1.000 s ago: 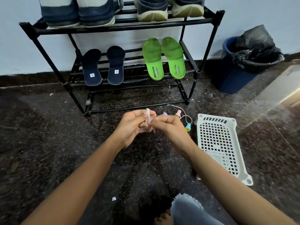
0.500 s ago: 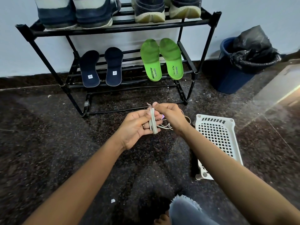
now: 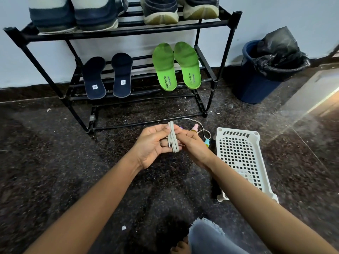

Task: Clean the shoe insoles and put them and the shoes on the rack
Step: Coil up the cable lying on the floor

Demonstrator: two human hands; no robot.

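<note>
Navy insoles [image 3: 94, 77] lie at the left end of the rack's [image 3: 117, 31] middle shelf and green insoles [image 3: 165, 67] at its right end, heels toward the front bar. Shoes [image 3: 73, 13] fill the top shelf. In front of the rack, the left hand [image 3: 150, 145] curls its fingers round a folded grey shoelace [image 3: 173, 138], and the right hand [image 3: 194, 145] pinches the same bundle. The insoles look light, thin and floppy. They are probably best lifted by the stiffer heel.

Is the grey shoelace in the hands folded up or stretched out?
Folded: the grey shoelace lies as a short bundle of parallel strands across the left hand, with the right hand pinching it.
</note>
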